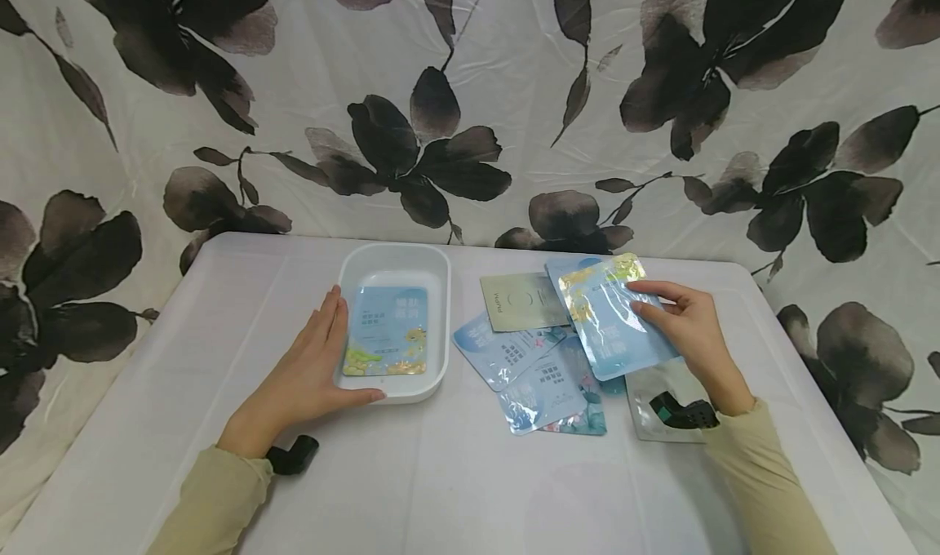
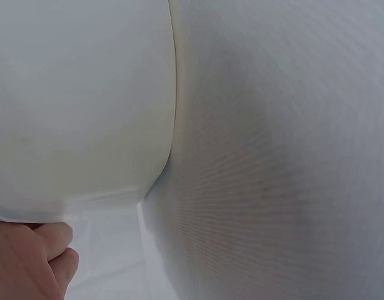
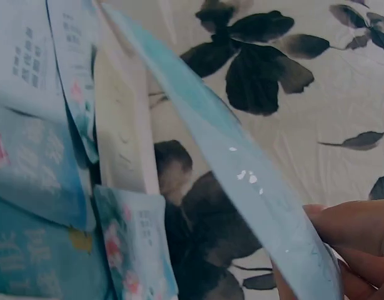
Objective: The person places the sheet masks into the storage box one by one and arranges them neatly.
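Observation:
A white plastic tray [image 1: 444, 326] stands left of centre on the table, with one blue sheet mask packet [image 1: 382, 326] lying flat inside. My left hand [image 1: 304, 367] rests along the tray's left side, fingers straight and thumb stretched over the near rim. In the left wrist view, its fingers [image 2: 57, 240] touch the tray's edge. My right hand [image 1: 690, 318] pinches another blue sheet mask packet [image 1: 609, 318], gold-printed at the top, by its right edge. That packet is raised and tilted in the right wrist view, above a loose pile of packets [image 1: 539, 396].
The pile holds several blue packets and a pale green one [image 1: 517, 302]. A silvery packet [image 1: 654, 424] lies under my right wrist. The white table [image 1: 455, 498] ends at a floral cloth [image 1: 470, 90] behind.

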A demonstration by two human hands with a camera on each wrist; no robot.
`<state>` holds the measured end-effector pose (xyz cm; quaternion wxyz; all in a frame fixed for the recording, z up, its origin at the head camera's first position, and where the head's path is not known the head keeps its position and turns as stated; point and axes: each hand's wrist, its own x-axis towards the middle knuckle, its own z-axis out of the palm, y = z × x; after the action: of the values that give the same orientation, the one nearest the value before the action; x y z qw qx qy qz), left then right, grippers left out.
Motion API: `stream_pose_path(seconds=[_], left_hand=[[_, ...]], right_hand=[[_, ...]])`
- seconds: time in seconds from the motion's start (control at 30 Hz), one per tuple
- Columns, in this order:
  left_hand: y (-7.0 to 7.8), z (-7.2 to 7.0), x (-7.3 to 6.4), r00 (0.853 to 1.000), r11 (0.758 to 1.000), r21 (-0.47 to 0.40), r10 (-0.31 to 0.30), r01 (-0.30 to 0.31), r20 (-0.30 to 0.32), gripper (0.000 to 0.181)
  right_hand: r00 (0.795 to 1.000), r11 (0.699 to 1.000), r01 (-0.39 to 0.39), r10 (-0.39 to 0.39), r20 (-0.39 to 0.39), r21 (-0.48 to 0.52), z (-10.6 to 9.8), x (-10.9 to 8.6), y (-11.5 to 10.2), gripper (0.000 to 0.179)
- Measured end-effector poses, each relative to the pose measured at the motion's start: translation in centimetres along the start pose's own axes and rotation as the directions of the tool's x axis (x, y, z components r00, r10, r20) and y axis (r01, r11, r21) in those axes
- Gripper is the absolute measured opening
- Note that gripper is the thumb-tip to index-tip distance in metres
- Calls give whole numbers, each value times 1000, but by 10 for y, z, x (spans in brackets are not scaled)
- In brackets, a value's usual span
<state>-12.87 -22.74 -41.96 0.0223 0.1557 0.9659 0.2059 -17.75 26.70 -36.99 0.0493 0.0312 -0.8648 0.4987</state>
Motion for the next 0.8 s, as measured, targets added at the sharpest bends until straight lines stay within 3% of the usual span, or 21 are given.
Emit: stream_pose_path(seconds=[0.33,0.6,0.8], left_hand=[[0,1,-1,1000,1000,2,-4,4,-2,141],[0,2,-1,1000,1000,7,-7,7,-7,141],[0,3,0,1000,1000,5,0,0,-6,142]], right_hand=[[995,981,-96,99,-6,168,28,8,-4,35],[977,913,-213,205,60,347,48,11,-19,40],[975,861,-216,162,153,460,58,12,-30,44]])
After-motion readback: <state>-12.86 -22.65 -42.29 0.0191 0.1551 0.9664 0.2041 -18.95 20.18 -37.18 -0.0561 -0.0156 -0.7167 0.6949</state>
